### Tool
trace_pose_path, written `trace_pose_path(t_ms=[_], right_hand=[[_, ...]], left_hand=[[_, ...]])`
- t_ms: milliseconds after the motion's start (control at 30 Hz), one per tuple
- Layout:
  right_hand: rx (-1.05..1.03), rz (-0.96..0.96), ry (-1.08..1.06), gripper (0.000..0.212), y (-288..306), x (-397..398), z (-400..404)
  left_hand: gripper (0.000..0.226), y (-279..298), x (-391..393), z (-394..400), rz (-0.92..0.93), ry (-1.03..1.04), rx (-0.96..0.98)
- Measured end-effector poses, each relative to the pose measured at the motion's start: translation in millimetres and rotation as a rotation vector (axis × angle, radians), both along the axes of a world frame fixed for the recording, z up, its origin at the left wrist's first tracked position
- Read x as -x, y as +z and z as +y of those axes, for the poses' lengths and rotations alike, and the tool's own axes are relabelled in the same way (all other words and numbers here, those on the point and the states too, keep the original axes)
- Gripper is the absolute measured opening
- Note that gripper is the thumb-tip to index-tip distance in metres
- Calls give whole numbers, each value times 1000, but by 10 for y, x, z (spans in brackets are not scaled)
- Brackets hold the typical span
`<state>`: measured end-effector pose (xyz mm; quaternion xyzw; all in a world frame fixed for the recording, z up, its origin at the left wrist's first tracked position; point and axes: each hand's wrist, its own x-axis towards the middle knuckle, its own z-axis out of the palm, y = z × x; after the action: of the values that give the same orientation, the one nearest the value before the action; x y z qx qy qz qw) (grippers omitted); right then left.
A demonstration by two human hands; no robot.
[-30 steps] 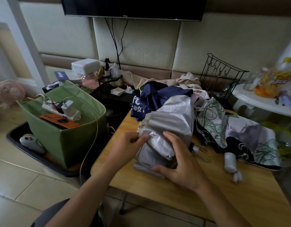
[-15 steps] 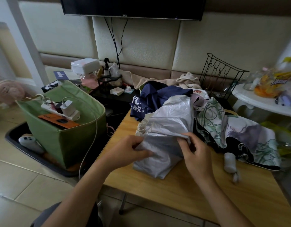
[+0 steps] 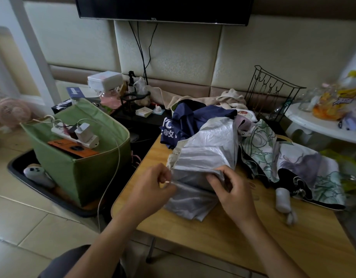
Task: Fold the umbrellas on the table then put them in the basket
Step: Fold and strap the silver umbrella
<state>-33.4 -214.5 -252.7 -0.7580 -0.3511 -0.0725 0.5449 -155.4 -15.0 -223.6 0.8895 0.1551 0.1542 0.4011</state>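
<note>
Wooden bench (image 3: 223,237) carries the silver umbrella (image 3: 205,157), its length running away from the person, left hand (image 3: 153,189) and right hand (image 3: 231,191) pinching its near folds, green basket (image 3: 88,169) lying leftward.

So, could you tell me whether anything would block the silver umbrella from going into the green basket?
Yes: a power strip with a charger and an orange box sit across the top of the basket, filling much of its opening. Both hands already grip the umbrella.
</note>
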Motion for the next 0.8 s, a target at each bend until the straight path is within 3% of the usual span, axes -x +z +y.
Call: trace_pose_path(t_ms=[67,100,167,233,300,367,467,700,800], right_hand=[[-19,12,-31,38,5,-11,6],[-25,16,-42,35,11,-13,7],[-29,23,-56,28,22,-17,9],[-37,39,-62,22,33,-18,16],[-39,49,-73,22,39,-11,30],[-43,47,-90,22,52,0,47],[-77,57,-94,20,81,23,72],[62,-20,-13,16,55,-28,47],[176,-106,22,40,12,-49,7]], left_hand=[[19,122,24,-30,-63,-162,230],[21,153,37,-51,-53,-229,258],[22,133,37,-64,-94,-231,127],[20,107,14,-48,-224,-149,-202],[18,106,-7,-16,-323,-199,-360],[18,101,-6,-51,-361,-310,-398],[20,33,-26,-251,-268,-393,-499],[36,-275,-397,-400,-164,-208,-651],[35,-288,-541,-402,-151,-123,-644]])
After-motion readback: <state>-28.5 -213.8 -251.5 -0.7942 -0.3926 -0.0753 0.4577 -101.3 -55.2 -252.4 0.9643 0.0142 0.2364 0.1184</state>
